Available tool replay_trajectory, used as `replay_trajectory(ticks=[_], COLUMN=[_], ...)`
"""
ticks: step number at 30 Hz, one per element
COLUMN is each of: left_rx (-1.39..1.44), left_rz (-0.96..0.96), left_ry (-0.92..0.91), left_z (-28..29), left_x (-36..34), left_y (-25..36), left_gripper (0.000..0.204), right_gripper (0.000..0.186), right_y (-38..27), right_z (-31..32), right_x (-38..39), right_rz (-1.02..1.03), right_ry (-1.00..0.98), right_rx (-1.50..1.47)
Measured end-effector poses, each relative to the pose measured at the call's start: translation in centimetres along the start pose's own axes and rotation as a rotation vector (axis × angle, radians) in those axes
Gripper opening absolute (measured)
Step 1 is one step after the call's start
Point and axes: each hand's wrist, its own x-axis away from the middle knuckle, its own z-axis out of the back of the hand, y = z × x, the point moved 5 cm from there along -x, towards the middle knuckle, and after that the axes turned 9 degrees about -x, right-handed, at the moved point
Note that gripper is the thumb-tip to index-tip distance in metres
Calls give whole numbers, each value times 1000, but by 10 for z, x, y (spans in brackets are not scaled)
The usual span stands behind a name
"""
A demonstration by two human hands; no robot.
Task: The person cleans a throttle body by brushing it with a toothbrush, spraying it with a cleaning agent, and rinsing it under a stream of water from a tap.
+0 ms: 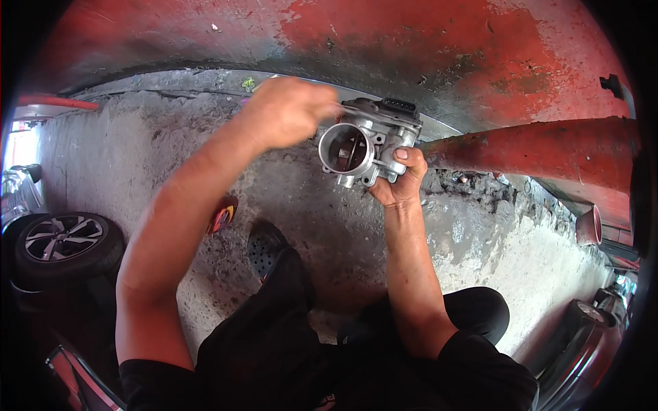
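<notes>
A silver metal throttle body [388, 140] is held up in front of me, with its round bore and flap plate facing me. A black connector [397, 105] sits along its top edge. My right hand [401, 179] grips the lower right of the housing, thumb across the front. At the upper left of the part is my left hand [291, 113], its fingers curled and blurred by motion. The fingertips come close to the top edge beside the bore. Whatever they hold, if anything, is too smeared to make out.
A worn red wall [411, 48] rises behind, with a thick red pipe [534, 154] at right. On the rough concrete floor [329, 240] are my dark clog [267, 248] and a colourful object [222, 218]. A car wheel [65, 240] lies at left; a reddish pot-like container [588, 225] is far right.
</notes>
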Motion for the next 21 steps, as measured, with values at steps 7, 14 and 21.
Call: replay_trajectory(ticks=[7,14,21], left_rx=[172,332,301], left_rz=[585,543,365], left_ry=[3,52,11], left_z=[-15,-4,20], left_x=[65,60,55], left_y=[-56,-49,-38], left_gripper=[22,18,19], right_gripper=[96,88,90], right_y=[-8,-11,-6], right_z=[-5,-8,-8], right_x=[-1,-5,-6], right_rz=[-11,-54,-78], right_ry=[-170,-237,-217], right_rx=[-18,-81,-111])
